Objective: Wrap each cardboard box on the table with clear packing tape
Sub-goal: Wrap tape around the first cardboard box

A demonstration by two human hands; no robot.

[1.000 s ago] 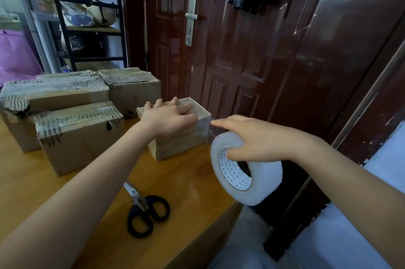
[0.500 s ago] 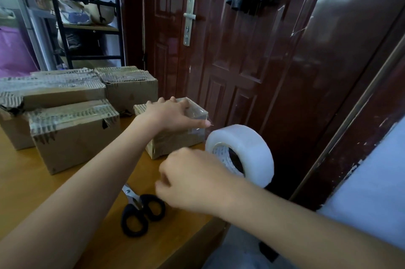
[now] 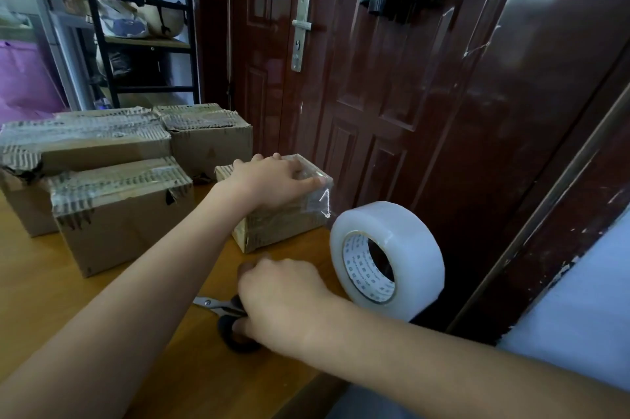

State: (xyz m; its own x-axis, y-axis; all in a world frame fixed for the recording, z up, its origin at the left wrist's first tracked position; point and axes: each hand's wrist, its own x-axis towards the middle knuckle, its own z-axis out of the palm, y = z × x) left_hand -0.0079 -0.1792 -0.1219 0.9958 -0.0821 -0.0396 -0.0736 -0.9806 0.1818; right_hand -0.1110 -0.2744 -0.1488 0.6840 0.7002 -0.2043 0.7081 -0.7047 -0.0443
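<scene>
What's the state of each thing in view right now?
small box: on table, partly taped, held down
left hand: flat on small box
tape roll: on edge, nobody holding it
scissors: flat on table, handles under right hand
right hand: on scissors handles, grip unclear
door: closed

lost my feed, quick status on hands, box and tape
Left hand flat on small box, pinning tape. Right hand curled on scissors. Tape roll hangs off box at table edge. Nothing in the way.

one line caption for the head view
Left hand steadies small box; right hand grips scissors beside tape roll.
</scene>
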